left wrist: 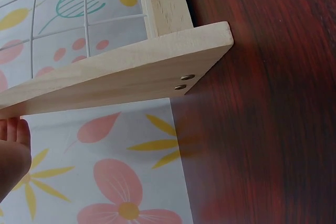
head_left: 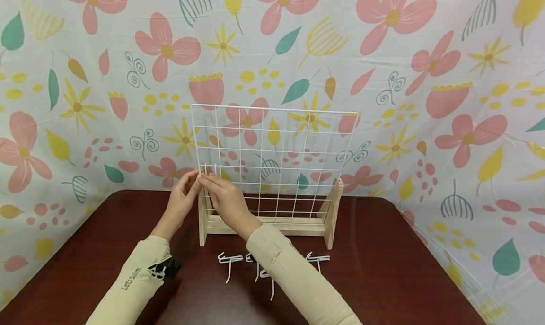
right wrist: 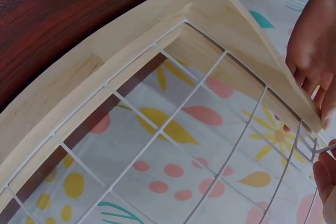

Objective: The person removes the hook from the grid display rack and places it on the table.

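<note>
A white wire grid panel (head_left: 281, 150) stands in a wooden stand (head_left: 272, 228) on the table. My right hand (head_left: 227, 199) is at the grid's left edge, pinching a white wire hook (right wrist: 314, 150) against the grid wires. Its fingertips (right wrist: 323, 174) show at the right border of the right wrist view. My left hand (head_left: 180, 199) grips the top of the stand's left side post (head_left: 202, 221), close beside the right fingertips. In the left wrist view, curled left fingers (left wrist: 16, 132) meet the underside of that post.
Several white wire hooks, one of them a double-pronged hook (head_left: 230, 259), lie on the dark red table (head_left: 204, 292) in front of the stand. My right sleeve (head_left: 294, 273) partly covers them. A floral cloth (head_left: 106, 140) hangs behind the table.
</note>
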Tool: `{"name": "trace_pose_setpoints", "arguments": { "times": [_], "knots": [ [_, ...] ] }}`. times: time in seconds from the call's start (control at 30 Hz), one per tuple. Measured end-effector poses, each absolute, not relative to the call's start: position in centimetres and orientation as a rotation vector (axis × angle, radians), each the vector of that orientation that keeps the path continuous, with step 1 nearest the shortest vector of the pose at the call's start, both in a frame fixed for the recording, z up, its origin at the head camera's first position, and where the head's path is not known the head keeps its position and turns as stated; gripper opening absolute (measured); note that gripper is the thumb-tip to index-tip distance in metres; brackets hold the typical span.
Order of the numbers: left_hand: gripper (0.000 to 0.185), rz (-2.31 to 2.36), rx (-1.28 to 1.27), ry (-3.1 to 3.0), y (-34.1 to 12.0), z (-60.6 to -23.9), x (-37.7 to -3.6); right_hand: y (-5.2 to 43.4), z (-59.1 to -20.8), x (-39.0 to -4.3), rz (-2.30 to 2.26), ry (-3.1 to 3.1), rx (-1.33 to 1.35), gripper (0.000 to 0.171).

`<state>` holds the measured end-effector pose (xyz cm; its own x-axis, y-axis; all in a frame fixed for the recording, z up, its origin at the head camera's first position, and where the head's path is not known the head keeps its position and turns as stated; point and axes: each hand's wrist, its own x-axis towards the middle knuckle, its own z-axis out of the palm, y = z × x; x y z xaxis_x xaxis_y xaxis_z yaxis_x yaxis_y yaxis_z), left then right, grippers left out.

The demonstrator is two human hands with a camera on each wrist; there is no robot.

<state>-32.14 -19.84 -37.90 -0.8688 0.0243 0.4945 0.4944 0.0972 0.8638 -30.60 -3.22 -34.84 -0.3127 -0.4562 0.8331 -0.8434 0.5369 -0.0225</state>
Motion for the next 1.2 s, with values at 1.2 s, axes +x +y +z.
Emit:
{"name": "trace_pose_setpoints", "arguments": {
  "times": [1.2],
  "knots": [
    [0.041, -1.824, -0.460, -2.040, -19.7, -38.0, -32.2, -0.9, -33.6, -28.9, 0.467, -1.817, 1.109, 0.034]
  ]
}}
